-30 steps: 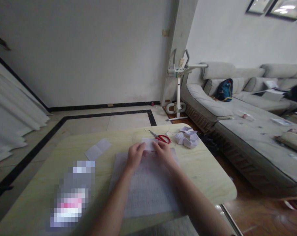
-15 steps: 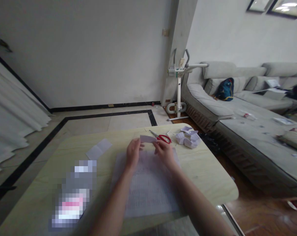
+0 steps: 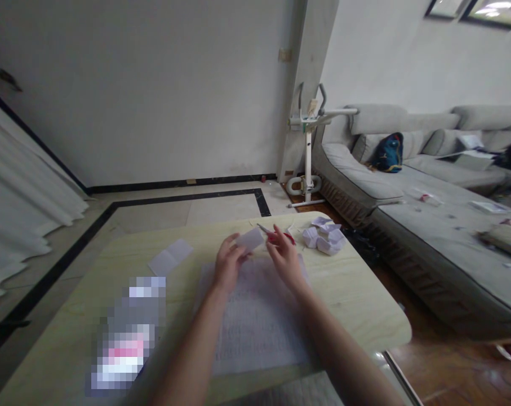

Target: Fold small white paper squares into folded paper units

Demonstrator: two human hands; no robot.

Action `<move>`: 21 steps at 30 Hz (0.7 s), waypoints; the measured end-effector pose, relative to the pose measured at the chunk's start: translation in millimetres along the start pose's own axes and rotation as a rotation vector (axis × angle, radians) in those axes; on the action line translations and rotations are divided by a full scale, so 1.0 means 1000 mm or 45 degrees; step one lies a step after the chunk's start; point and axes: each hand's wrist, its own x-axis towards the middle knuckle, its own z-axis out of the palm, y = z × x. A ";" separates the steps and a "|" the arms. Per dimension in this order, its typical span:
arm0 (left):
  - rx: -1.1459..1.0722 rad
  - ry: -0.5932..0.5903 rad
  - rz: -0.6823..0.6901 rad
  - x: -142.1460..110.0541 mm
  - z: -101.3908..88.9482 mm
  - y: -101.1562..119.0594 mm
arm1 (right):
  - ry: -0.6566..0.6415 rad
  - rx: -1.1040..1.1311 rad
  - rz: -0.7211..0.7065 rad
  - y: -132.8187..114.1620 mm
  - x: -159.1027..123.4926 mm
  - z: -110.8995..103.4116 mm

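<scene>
A small pale piece of paper (image 3: 250, 239) is pinched in my left hand (image 3: 229, 260), held above the far edge of a large printed sheet (image 3: 259, 332). Just right of that piece, my right hand (image 3: 284, 256) has its fingers apart and appears to hold nothing. Red-handled scissors (image 3: 289, 238) lie behind my right hand, which partly hides their handles. Folded paper pieces (image 3: 325, 237) sit together at the table's far right. To the left, a creased slip of paper (image 3: 170, 256) lies flat on the wood.
The light wooden table (image 3: 365, 304) has rounded corners. A blurred-out object (image 3: 126, 332) lies on its left side. Beyond the right edge stands a grey sofa (image 3: 441, 242) with a blue backpack (image 3: 389, 153). White exercise equipment (image 3: 308, 152) stands by the wall corner.
My right hand has let go of the small paper piece and opened beside it. The piece has tilted and stays in my left hand.
</scene>
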 end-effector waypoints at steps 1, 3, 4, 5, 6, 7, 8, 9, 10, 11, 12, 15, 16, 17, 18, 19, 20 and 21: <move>0.043 0.032 0.022 0.000 0.001 0.000 | -0.031 0.056 0.051 0.000 0.001 0.000; 0.136 0.053 0.048 -0.001 0.004 -0.002 | -0.118 0.120 0.138 -0.002 0.002 0.000; 0.184 0.035 0.054 -0.001 0.005 -0.002 | -0.146 0.127 0.174 -0.002 0.003 0.000; 0.229 0.004 0.058 -0.002 0.006 -0.003 | -0.155 0.126 0.203 -0.002 0.003 -0.001; 0.273 -0.031 0.066 -0.004 0.007 -0.003 | -0.145 0.123 0.221 -0.003 0.003 -0.002; 0.316 -0.069 0.080 -0.005 0.007 -0.003 | -0.134 0.116 0.231 -0.002 0.004 -0.004; 0.361 -0.103 0.100 -0.006 0.008 -0.003 | -0.138 0.104 0.236 -0.002 0.004 -0.005; 0.406 -0.125 0.123 -0.007 0.008 -0.002 | -0.161 0.089 0.238 -0.002 0.004 -0.006; 0.450 -0.137 0.142 -0.007 0.007 -0.001 | -0.195 0.073 0.240 -0.001 0.004 -0.007; 0.490 -0.140 0.155 -0.007 0.007 0.000 | -0.230 0.060 0.242 -0.001 0.004 -0.008; 0.524 -0.137 0.162 -0.007 0.007 0.000 | -0.253 0.055 0.243 0.000 0.004 -0.008; 0.553 -0.086 0.164 -0.006 0.006 -0.001 | -0.254 0.087 0.216 0.000 0.003 -0.006; 0.545 -0.073 0.155 -0.006 0.006 -0.001 | -0.247 0.092 0.208 -0.001 0.002 -0.005; 0.539 -0.065 0.147 -0.006 0.006 -0.002 | -0.244 0.092 0.210 -0.001 0.002 -0.005; 0.537 -0.065 0.144 -0.006 0.006 -0.002 | -0.247 0.086 0.216 -0.002 0.001 -0.004; 0.539 -0.070 0.146 -0.006 0.006 -0.001 | -0.255 0.081 0.222 -0.002 0.001 -0.003; 0.546 -0.075 0.156 -0.007 0.007 -0.001 | -0.266 0.078 0.224 -0.002 0.001 -0.003; 0.558 -0.079 0.171 -0.008 0.007 0.000 | -0.277 0.079 0.219 -0.002 0.000 -0.003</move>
